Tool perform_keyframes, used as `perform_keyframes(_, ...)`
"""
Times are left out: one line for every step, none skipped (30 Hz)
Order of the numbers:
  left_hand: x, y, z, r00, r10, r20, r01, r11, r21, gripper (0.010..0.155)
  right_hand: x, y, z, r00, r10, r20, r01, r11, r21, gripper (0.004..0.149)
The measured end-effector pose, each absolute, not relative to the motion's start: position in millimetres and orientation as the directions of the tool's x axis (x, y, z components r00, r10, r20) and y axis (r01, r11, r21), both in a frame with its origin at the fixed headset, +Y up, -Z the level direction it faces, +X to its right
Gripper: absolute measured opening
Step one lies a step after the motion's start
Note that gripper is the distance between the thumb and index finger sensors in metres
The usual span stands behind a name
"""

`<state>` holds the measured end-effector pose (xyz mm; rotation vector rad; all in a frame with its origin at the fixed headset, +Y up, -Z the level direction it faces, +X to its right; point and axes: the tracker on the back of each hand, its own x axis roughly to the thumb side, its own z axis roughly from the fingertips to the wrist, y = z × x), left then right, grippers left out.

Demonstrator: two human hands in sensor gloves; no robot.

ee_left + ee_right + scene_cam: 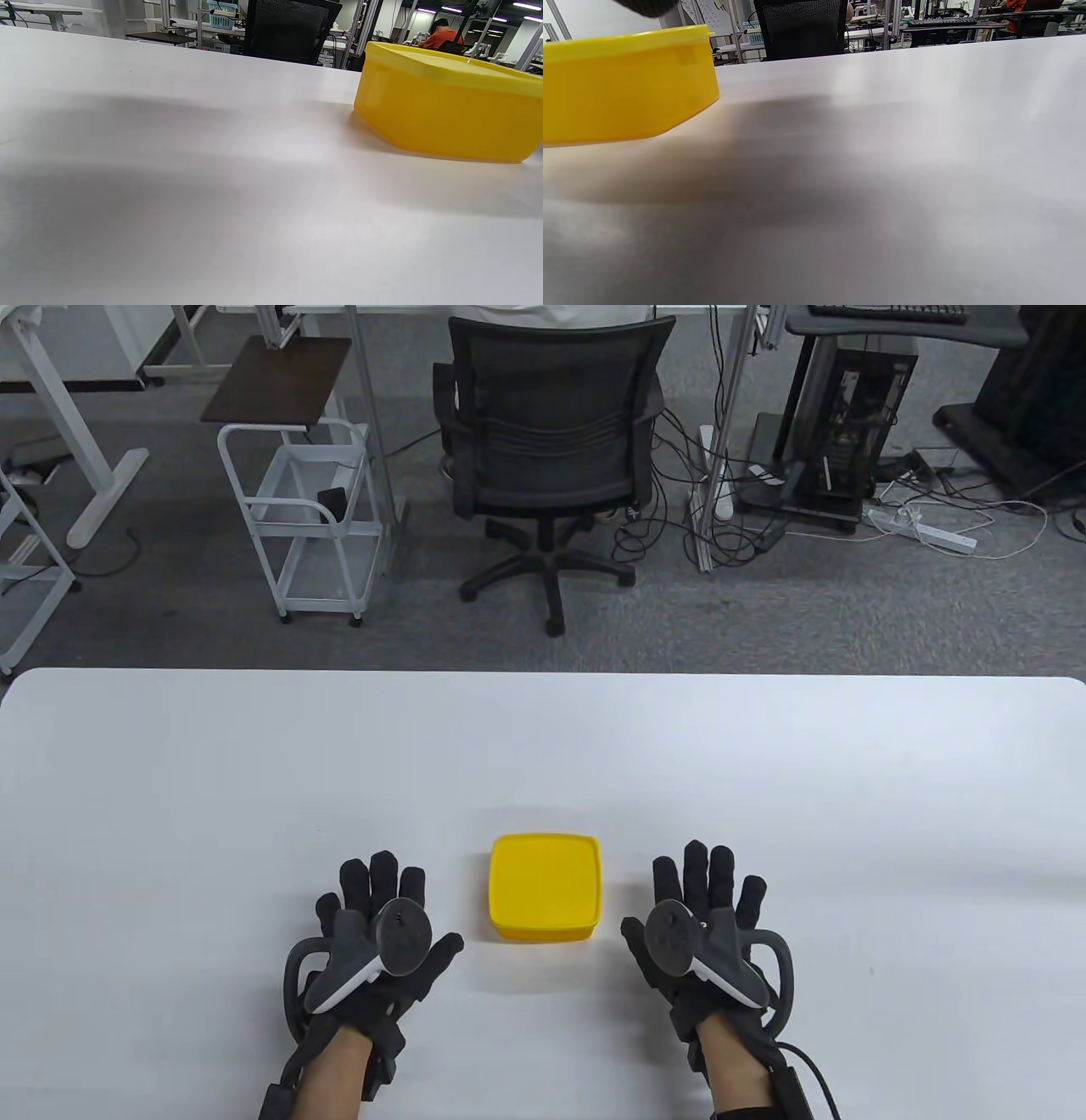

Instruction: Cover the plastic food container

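A yellow plastic food container [545, 886] sits on the white table [170, 814], near the edge where the person stands, right between the two gloved hands. Its lid [543, 881] looks to be on top already, lying flat and even, though I cannot tell if it is pushed down all the way round. The left hand [382, 937] lies flat on the table with its fingers spread out, and it holds nothing. The right hand [700, 929] does the same on the other side. Both are near the box but not touching it. I think the box is light, because it is small and made of thin plastic. It looks stiff enough to keep its shape, but the lid would likely bend a little if pressed in the middle. The sides look smooth and may be a bit slippery, so the box could slide on the table when pushed. A good way to hold it would be one hand on each side wall, then press down on the lid near the edges and corners, where it would snap on.
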<state>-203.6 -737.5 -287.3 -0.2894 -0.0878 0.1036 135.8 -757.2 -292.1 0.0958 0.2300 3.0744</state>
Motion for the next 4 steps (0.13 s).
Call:
perform_keyframes(-204.2,-737.5,-287.3,0.991,0.118,0.069,-0.093,0.953,-0.289,0.088,135.7,-757.0,-291.9,-0.997,0.059,0.058,-0.05,-0.988,0.149,0.081)
perform_keyframes(-204.7,-737.9,-287.3,0.991,0.12,0.067,-0.096,0.952,-0.289,0.088,135.6,-756.9,-291.8,-0.997,0.058,0.058,-0.049,-0.988,0.149,0.08)
perform_keyframes(-205.0,-738.1,-287.4,0.991,0.121,0.064,-0.097,0.952,-0.29,0.088,135.3,-756.8,-291.7,-0.997,0.057,0.059,-0.048,-0.988,0.148,0.08)
perform_keyframes(-205.1,-737.8,-287.2,0.991,0.121,0.063,-0.098,0.951,-0.292,0.088,135.1,-757.0,-291.7,-0.997,0.056,0.059,-0.047,-0.988,0.147,0.08)
